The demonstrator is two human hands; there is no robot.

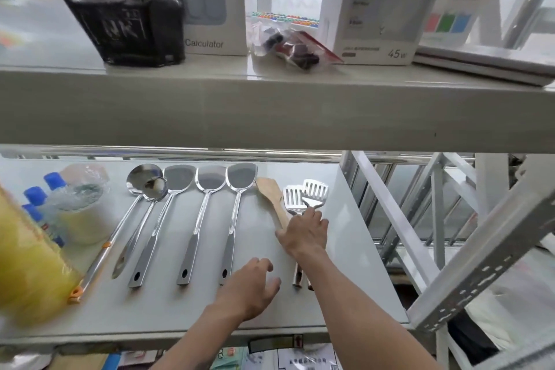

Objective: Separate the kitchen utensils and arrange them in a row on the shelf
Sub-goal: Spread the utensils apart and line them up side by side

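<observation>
Steel utensils lie side by side on the white lower shelf (354, 249), handles toward me. From the left come a large ladle (141, 180), a small ladle (154, 188) and three solid turners (178, 177) (210, 177) (241, 173). To their right are a wooden spatula (268, 189) and two slotted spatulas (294, 198) (315, 191), which overlap. My right hand (304, 231) lies palm down over the slotted spatulas' handles, its fingers curled at the neck of the right one. My left hand (252, 285) hovers open beside the third turner's handle end.
A yellow bag (27, 255), blue-capped bottles (39, 198) and a plastic-wrapped tub (81, 198) crowd the shelf's left end. The upper shelf (270, 105) overhangs close above. A perforated metal upright (480, 264) slants past the shelf's right edge.
</observation>
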